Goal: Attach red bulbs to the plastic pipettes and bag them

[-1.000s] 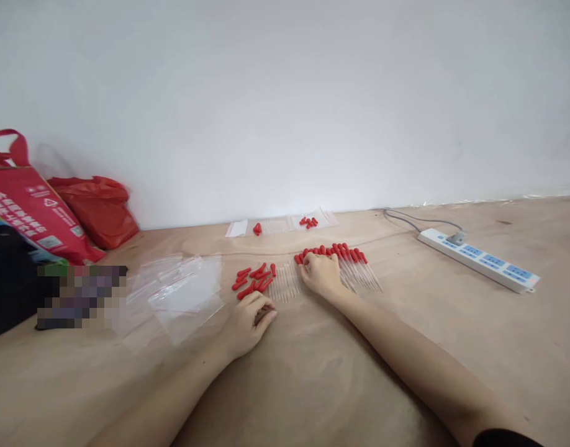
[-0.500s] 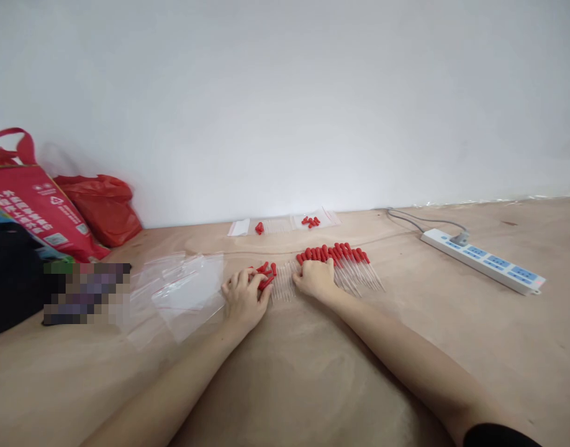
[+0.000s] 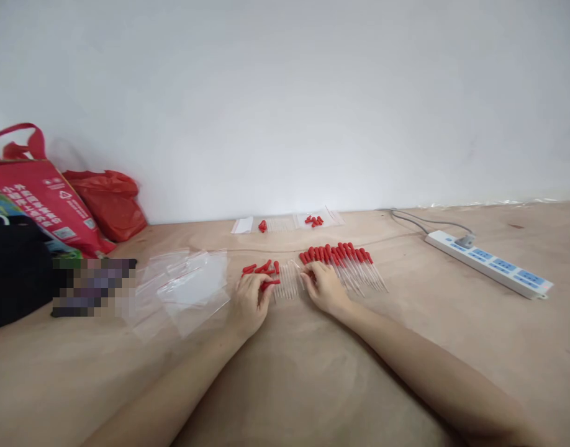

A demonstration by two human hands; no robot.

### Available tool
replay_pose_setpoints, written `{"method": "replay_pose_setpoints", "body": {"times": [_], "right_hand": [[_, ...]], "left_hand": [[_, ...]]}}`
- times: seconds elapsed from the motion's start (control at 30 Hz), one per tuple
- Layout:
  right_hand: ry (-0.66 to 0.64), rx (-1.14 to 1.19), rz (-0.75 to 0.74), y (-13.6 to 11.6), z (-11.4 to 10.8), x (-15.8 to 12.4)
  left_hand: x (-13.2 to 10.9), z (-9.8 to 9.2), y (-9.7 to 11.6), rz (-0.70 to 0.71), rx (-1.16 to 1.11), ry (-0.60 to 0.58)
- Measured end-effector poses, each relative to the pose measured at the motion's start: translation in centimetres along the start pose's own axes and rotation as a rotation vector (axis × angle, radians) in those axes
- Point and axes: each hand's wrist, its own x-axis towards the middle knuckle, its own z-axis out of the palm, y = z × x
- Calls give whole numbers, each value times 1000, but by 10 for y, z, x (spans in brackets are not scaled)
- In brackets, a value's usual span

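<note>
Red rubber dropper bulbs (image 3: 265, 268) lie loose beyond my left hand (image 3: 250, 305), whose thumb and fingers pinch one red bulb (image 3: 271, 283), its open end pointing right. Beside it, a row of thin clear glass tubes (image 3: 285, 282) lies side by side on the table. My right hand (image 3: 326, 288) is at the right end of that row, thumb and curled fingers around a glass tube (image 3: 302, 278); the grip is partly hidden. Just beyond and right of this hand, assembled droppers (image 3: 354, 264) with red bulbs lie in a slanting row, bulbs towards the wall.
Clear zip bags (image 3: 192, 285) are spread at left, near a blurred-out dark object (image 3: 96, 287) and red bags (image 3: 105, 202). Along the wall lie bags (image 3: 280, 225) with tubes and red bulbs. A power strip (image 3: 490, 264) with a grey cable stands at right.
My right hand has turned and drawn back slightly from the assembled droppers, its thumb now showing. My left hand has shifted a little, with the bulb now pointing right. The view has shifted slightly.
</note>
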Motion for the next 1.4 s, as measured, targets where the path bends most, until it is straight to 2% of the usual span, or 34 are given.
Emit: {"method": "replay_pose_setpoints", "body": {"times": [0.13, 0.27, 0.77, 1.1, 1.23, 1.4], "right_hand": [[-11, 54, -186, 7, -13, -29], [-74, 60, -283, 3, -21, -43], [-94, 68, -376, -4, -17, -42], [-171, 62, -474, 4, -21, -35], [-152, 20, -505, 5, -22, -33], [-97, -9, -515, -1, -22, -36]], "left_hand": [[-17, -5, 7, 14, -172, -136], [-20, -6, 13, 36, -225, -224], [-13, -6, 14, 23, -273, -232], [-11, -15, 20, 82, -323, -341], [-10, -17, 23, 130, -311, -392], [-13, -14, 22, 137, -264, -350]]}}
